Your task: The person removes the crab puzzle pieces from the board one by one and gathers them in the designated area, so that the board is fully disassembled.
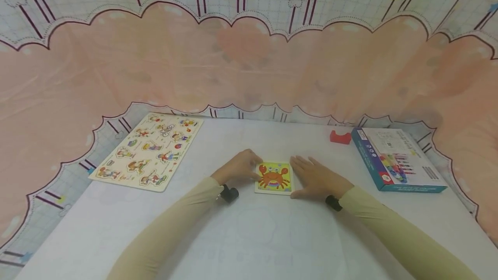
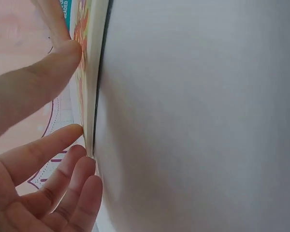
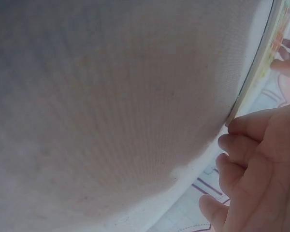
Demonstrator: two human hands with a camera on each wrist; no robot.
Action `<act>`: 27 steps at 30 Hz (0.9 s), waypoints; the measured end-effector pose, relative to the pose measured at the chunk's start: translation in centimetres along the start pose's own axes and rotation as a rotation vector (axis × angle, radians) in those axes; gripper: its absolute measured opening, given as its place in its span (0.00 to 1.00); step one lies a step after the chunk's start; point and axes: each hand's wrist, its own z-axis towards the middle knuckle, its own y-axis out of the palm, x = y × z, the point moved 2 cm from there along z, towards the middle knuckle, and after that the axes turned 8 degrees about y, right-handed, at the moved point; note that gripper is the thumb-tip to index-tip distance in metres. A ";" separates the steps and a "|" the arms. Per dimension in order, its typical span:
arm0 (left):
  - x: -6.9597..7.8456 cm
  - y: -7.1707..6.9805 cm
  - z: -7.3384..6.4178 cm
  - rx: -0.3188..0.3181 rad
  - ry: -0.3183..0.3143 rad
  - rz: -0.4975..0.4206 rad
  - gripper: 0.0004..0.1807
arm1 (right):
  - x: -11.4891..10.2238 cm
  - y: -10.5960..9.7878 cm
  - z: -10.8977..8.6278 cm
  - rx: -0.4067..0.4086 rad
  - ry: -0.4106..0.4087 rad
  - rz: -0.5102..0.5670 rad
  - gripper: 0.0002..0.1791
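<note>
A small square crab puzzle [image 1: 274, 177] with a pale frame lies flat on the white table, its orange crab on a yellow ground facing up. At its left edge is my left hand [image 1: 242, 167]. In the left wrist view, the thumb [image 2: 70, 58] reaches to the picture side and the forefinger tip touches the frame near a corner, the other fingers loosely bent. My right hand [image 1: 317, 178] lies along the right edge, fingers stretched toward the far corner and thumb by the near one. The right wrist view has its fingertips [image 3: 234, 126] at the frame's corner.
A larger wooden puzzle board [image 1: 155, 146] with pictures of children lies at the left. To the right are a red curved block [image 1: 340, 137] and a flat boxed toy [image 1: 400, 159] with a teal side. A peach patterned cloth [image 1: 249, 68] hangs behind the table.
</note>
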 end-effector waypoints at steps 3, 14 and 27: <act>0.2 0.1 0.1 -0.004 -0.008 0.009 0.32 | -0.1 -0.1 0.0 -0.005 0.003 -0.004 0.58; 0.3 0.4 0.7 -0.024 0.007 0.061 0.31 | 0.0 -0.3 0.0 -0.019 0.004 -0.001 0.59; 0.4 -0.9 1.0 -0.003 -0.015 -0.058 0.31 | 0.0 -0.2 -0.1 -0.038 0.010 0.017 0.59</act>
